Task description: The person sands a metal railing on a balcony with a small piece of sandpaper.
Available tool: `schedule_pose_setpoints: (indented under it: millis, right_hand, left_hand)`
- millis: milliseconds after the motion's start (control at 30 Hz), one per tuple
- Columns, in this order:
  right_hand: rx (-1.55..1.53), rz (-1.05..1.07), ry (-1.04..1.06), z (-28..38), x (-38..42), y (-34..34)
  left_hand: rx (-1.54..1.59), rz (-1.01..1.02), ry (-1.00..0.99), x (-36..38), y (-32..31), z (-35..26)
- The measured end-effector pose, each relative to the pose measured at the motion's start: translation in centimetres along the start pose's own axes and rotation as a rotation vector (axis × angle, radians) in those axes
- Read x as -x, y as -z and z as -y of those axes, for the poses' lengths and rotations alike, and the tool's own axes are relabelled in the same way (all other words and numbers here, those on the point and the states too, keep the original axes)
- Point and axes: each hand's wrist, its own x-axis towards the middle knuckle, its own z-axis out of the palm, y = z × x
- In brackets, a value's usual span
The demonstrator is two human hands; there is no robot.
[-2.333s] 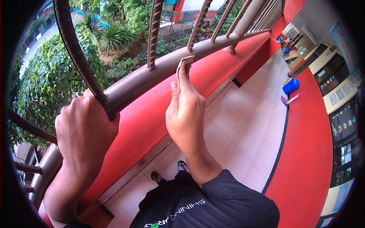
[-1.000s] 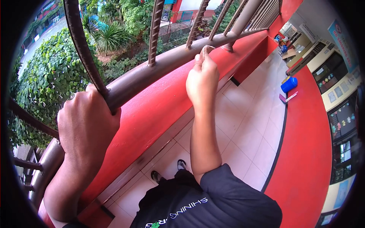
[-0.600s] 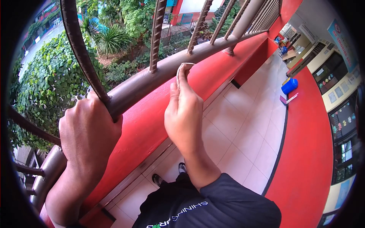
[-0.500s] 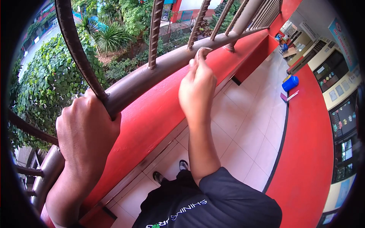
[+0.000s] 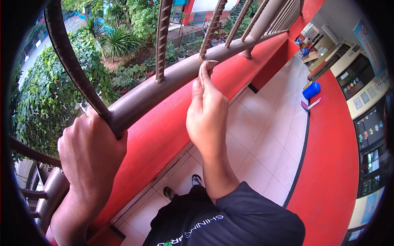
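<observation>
My left hand [image 5: 91, 149] is wrapped round the brown metal railing [image 5: 143, 96] at the left, close to the foot of a curved bar [image 5: 72, 57]. Near the middle of the view, my right hand [image 5: 208, 108] is raised beside the same rail. Its fingers are pressed together around a small, thin, pale piece [image 5: 210, 62], possibly folded paper or cloth, of which only an edge shows. That edge is close to the base of a twisted upright bar [image 5: 212, 30].
Below the railing runs a red ledge [image 5: 164, 127]. A tiled walkway [image 5: 254, 143] lies to its right, with a blue container [image 5: 311, 90] and a dustpan [image 5: 305, 105] by the far red wall [image 5: 328, 156]. Leafy plants [image 5: 49, 86] grow beyond the bars.
My right hand has shifted slightly left and down along the rail, and its fingers have turned more upright. My left hand keeps its hold while the view has moved a little.
</observation>
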Motion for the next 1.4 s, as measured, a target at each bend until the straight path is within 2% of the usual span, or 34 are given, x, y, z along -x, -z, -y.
schedule_pose_setpoints:
  millis: [67, 133, 167, 200, 267, 300, 333, 400, 433, 467, 533, 567, 600, 667, 733, 800, 833, 933, 967, 1067, 1200, 1233, 1333, 1400]
  right_hand:
    - [-0.072, 0.006, -0.203, -1.3, -1.1, 0.0]
    - [-0.034, -0.004, -0.369, -5.1, -6.3, 1.1]
    - [-0.019, -0.018, -0.282, -6.7, -7.2, 1.0]
    - [-0.015, -0.023, -0.28, -6.7, -6.1, 0.7]
    - [0.033, -0.109, 0.1, -4.9, -1.7, -0.6]
    - [-0.013, -0.083, 0.119, -3.5, -0.1, -0.6]
    - [-0.013, -0.084, 0.115, -4.1, -1.0, -0.5]
    - [0.041, -0.085, -0.189, -6.5, -5.4, 0.3]
    - [0.036, -0.107, -0.268, -8.8, -7.9, 0.5]
    - [0.006, -0.106, -0.242, -11.2, -9.2, 0.8]
    - [-0.045, -0.094, -0.161, -8.2, -6.3, 0.9]
    - [-0.076, -0.022, -0.204, -6.1, -3.9, 0.8]
    - [-0.039, -0.092, 0.026, -5.2, -2.5, -0.1]
    - [-0.085, -0.003, -0.28, -5.4, -4.4, 0.9]
    - [0.007, -0.091, -0.306, -10.4, -9.2, 1.2]
    - [-0.084, -0.091, -0.277, -13.3, -10.6, 1.5]
    - [-0.11, -0.078, -0.268, -11.0, -9.3, 1.7]
    - [0.084, 0.025, -0.25, -5.5, -4.3, 1.5]
    - [0.02, -0.06, -0.14, -7.9, -5.3, 0.9]
    - [0.097, -0.105, -0.208, -12.9, -11.1, 1.7]
    - [0.177, -0.018, -0.173, -7.7, -6.6, 1.7]
    - [0.203, -0.006, -0.223, -7.2, -6.5, 1.5]
    - [0.214, 0.013, -0.156, -10.3, -11.1, 2.2]
    - [0.229, 0.065, -0.202, -10.2, -11.1, 2.3]
  left_hand:
    - [-0.019, 0.004, -0.003, 0.1, 0.1, -0.1]
    - [-0.019, 0.02, 0.007, 0.1, -0.1, -0.1]
    - [-0.015, 0.024, 0.024, 0.1, -0.1, -0.2]
    - [-0.01, 0.019, 0.02, 0.0, 0.0, -0.3]
    - [-0.015, 0.024, 0.025, 0.0, 0.3, -0.4]
    - [-0.014, 0.021, 0.024, -0.1, 0.4, -0.5]
    - [-0.013, 0.032, 0.036, -0.1, 0.4, -0.5]
    - [-0.014, 0.053, 0.04, 0.0, 0.2, -0.5]
    - [-0.015, 0.051, 0.044, 0.0, 0.1, -0.4]
    - [-0.016, 0.049, 0.05, 0.0, 0.1, -0.4]
    - [-0.021, 0.03, 0.049, 0.0, 0.3, -0.6]
    - [-0.026, 0.016, 0.051, -0.1, 0.3, -0.7]
    - [-0.025, 0.012, 0.054, -0.2, 0.3, -0.8]
    - [-0.032, 0.037, 0.058, -0.1, 0.3, -0.7]
    - [-0.025, 0.045, 0.05, 0.0, 0.3, -0.7]
    - [-0.008, 0.04, 0.052, -0.1, 0.4, -0.7]
    - [-0.012, 0.037, 0.051, -0.1, 0.5, -0.7]
    - [-0.017, 0.025, 0.04, 0.0, 0.5, -0.8]
    - [-0.025, 0.013, 0.029, 0.0, 0.6, -0.8]
    - [-0.031, 0.024, 0.008, 0.1, 0.4, -0.5]
    - [-0.007, 0.01, 0.003, 0.1, 0.5, -0.4]
    - [-0.008, 0.005, 0.007, 0.1, 0.4, -0.3]
    - [-0.009, 0.021, 0.003, 0.2, 0.3, -0.3]
    - [-0.006, 0.017, 0.002, 0.1, 0.4, -0.3]
